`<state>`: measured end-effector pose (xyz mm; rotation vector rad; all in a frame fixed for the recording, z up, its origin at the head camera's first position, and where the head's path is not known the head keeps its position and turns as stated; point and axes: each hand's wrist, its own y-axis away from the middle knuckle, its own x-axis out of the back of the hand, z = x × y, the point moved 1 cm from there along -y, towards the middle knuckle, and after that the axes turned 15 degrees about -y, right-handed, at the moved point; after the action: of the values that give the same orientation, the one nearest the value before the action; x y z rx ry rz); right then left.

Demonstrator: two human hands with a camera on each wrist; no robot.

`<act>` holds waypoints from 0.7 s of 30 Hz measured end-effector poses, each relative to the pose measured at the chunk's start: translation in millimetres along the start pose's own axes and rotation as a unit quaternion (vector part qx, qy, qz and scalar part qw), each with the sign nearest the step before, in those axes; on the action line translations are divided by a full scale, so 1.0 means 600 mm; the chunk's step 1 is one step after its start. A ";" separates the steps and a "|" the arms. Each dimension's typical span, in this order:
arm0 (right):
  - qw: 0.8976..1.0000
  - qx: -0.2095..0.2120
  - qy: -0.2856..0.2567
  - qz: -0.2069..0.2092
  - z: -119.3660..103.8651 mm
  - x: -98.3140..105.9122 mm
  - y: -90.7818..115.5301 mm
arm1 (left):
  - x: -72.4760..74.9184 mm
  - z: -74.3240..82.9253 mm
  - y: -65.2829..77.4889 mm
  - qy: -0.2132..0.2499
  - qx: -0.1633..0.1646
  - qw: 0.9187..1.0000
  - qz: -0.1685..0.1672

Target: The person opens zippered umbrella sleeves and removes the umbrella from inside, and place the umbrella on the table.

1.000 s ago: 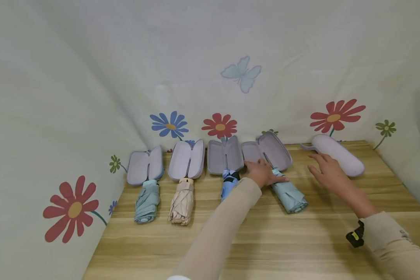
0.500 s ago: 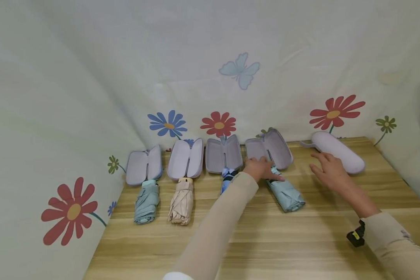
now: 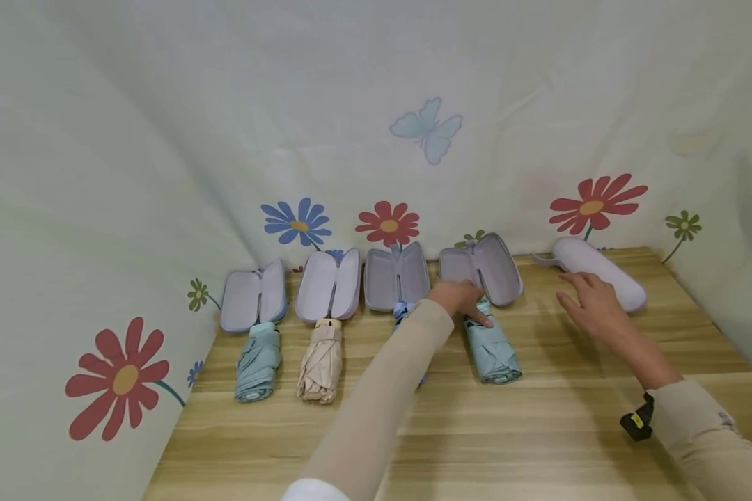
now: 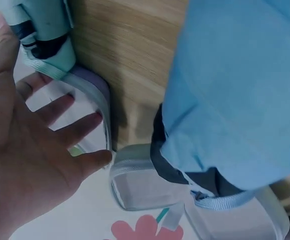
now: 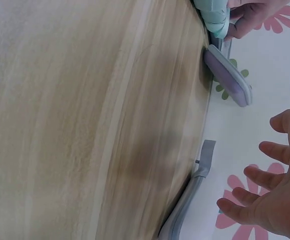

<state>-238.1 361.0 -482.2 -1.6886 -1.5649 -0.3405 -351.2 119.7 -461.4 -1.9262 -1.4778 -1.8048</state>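
In the head view my left hand [image 3: 462,299] is at the handle end of a folded pale teal umbrella [image 3: 492,353]. Its thumb lies along that umbrella; the left wrist view shows the other fingers [image 4: 77,127] spread and loosely bent near the handle. The umbrella's end meets an open lilac zip case [image 3: 500,273]. My right hand [image 3: 595,306] hovers holding nothing, fingers apart, near a closed lilac case [image 3: 601,271] with a strap. A folded blue umbrella [image 4: 235,90], largely behind my left forearm in the head view, lies before another open case [image 3: 396,278].
Farther left, a beige folded umbrella [image 3: 321,362] and a darker teal one [image 3: 258,362] lie before open cases [image 3: 329,285]. All rest on a wood-grain table [image 3: 514,445]. A flowered cloth backdrop [image 3: 326,83] rises behind and on the left.
The pale teal umbrella's near end has swung left, so it lies straighter toward its case. My left hand has shifted slightly left relative to that case. The right hand stays nearly still.
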 end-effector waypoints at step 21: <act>0.997 -0.058 0.054 0.011 0.037 0.067 0.015 | 0.035 0.152 0.056 -0.040 0.026 0.984 0.170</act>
<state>-228.5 406.0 -472.8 -1.7443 -1.4712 -0.5123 -267.9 173.4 -453.3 -2.0941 -1.1164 -1.5405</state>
